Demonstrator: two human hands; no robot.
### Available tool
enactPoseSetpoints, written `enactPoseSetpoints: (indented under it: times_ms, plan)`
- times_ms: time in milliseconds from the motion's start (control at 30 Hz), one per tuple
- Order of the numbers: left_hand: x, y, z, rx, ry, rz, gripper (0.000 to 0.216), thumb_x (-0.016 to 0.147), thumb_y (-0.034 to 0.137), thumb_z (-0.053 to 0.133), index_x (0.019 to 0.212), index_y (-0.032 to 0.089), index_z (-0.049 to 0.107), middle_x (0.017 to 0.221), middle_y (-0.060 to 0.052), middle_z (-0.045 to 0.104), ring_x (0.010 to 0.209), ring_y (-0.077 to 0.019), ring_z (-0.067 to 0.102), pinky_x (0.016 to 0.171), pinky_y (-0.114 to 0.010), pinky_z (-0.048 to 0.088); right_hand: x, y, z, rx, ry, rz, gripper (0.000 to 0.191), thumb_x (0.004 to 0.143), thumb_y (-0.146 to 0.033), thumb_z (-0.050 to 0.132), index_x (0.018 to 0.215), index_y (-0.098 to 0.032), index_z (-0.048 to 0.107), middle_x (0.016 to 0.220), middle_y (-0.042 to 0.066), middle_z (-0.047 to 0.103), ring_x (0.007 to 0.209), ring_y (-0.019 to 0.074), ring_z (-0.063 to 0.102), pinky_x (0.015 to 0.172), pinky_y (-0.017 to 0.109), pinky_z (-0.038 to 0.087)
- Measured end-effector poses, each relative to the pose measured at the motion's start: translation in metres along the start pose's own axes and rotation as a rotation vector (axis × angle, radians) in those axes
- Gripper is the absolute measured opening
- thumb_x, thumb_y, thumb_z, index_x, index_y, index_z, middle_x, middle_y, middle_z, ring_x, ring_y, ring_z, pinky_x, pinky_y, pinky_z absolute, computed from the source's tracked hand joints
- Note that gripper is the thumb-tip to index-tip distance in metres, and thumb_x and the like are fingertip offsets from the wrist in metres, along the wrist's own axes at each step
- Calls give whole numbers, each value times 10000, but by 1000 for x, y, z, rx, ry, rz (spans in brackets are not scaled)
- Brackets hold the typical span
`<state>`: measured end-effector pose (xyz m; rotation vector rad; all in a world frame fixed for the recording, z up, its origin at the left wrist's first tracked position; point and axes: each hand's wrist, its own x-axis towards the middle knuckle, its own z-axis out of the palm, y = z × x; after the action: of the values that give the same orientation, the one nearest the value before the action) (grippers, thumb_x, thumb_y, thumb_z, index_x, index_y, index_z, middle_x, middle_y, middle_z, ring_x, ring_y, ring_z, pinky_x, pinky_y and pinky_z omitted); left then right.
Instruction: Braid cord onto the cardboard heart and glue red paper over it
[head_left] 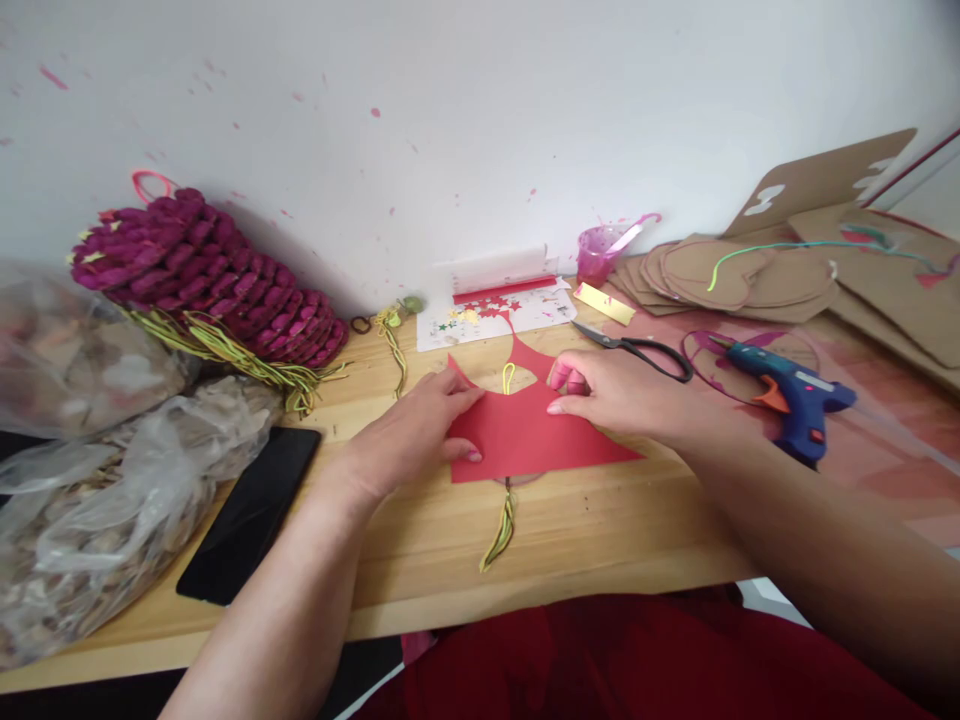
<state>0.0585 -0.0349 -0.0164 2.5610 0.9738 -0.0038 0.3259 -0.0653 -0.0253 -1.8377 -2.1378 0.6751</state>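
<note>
A red paper cut-out point(525, 435) lies flat on the wooden table point(585, 540). My left hand point(420, 430) rests on its left edge, fingers stretched flat and thumb on the paper. My right hand point(611, 392) presses on its upper right part with the fingers curled down. A yellow cord loop point(508, 377) shows at the top of the paper, and a yellow-green tassel point(501, 530) hangs out from under its lower edge.
Black scissors point(637, 350) and a blue glue gun point(787, 392) lie to the right. Cardboard shapes point(735, 275) and a pink cup point(598, 252) stand behind. At left are a stack of magenta ornaments point(202, 275), plastic bags point(90, 480) and a black phone point(251, 510). A star sticker sheet point(487, 315) sits by the wall.
</note>
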Motion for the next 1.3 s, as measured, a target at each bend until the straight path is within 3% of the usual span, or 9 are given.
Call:
enactPoseSetpoints:
  times_ms: [200,400,667,900,1100,1200,1300]
  plan:
    - [0,5,-2,23,-16,-22,564,874,381,680,1371,144,561,1269,-139,566,1179,-292,517,1033,-406,418,0,-3,0,-13,2,3,202,798,-343,718,951,-220,669,897,22,730,765,185,644,629,296,409]
    - [-1,5,0,48,-20,-10,558,891,337,661,1414,196,527,1315,-121,557,1218,-283,496,1057,-414,401,-4,-5,-5,9,-21,-27,239,825,-331,697,1025,-203,668,947,38,728,814,179,650,662,282,418]
    - [-1,9,5,70,2,-23,626,848,487,696,1376,182,557,1286,-131,560,1185,-296,513,1022,-438,444,-6,-9,-6,19,-15,-43,241,821,-256,726,1047,-178,695,961,42,741,854,172,660,699,268,439]
    - [0,7,11,95,33,20,551,853,447,700,1308,157,588,1311,-146,543,1206,-299,507,1029,-427,449,-6,-10,-9,-6,-21,-31,237,818,-248,739,1042,-177,707,1041,53,753,932,184,672,737,267,447]
    - [-1,9,13,116,9,31,611,919,409,633,1488,291,445,1305,-99,543,1184,-268,503,1037,-432,435,-5,-7,-5,-4,-2,-39,199,808,-268,734,991,-191,712,1003,50,750,867,179,659,693,265,423]
    - [0,16,15,168,-2,18,588,941,474,574,1500,374,422,1316,-94,524,1181,-288,488,1032,-481,430,-5,-7,-6,-11,-5,-28,190,801,-271,727,973,-193,722,986,45,756,827,171,654,657,264,405]
    - [0,24,17,206,0,-8,609,924,549,557,1495,373,436,1297,-102,528,1185,-310,471,1032,-509,431,-3,-3,-7,40,-24,1,228,790,-269,718,1007,-199,736,972,34,769,806,164,665,629,254,407]
